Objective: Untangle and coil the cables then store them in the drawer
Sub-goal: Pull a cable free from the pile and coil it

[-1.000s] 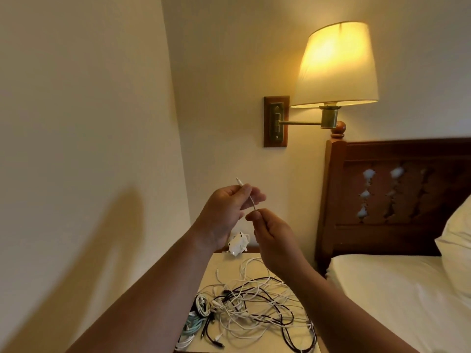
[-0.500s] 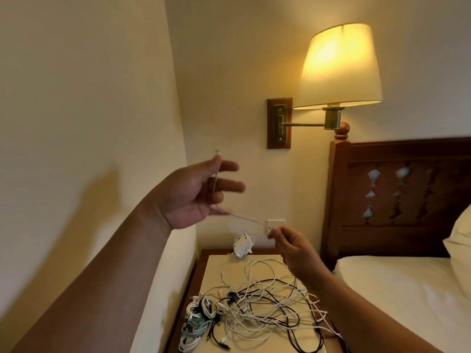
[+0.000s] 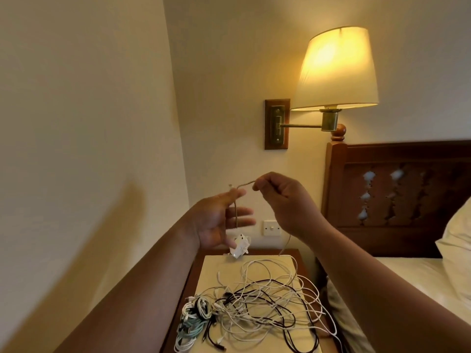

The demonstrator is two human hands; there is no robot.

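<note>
Cables [image 3: 254, 301] lay tangled on the nightstand [image 3: 211, 266]. Above them the left hand [image 3: 216, 220] pinched one thin cable [image 3: 245, 184] near its end, other fingers spread; the right hand [image 3: 285, 202] pinched it just beside. Behind, a wall lamp [image 3: 336, 70] glowed.

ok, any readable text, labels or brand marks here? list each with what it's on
None readable. White charger, wall switch and the lamp's brass plate show no legible marking; the plug on the held cable is too small to tell.
</note>
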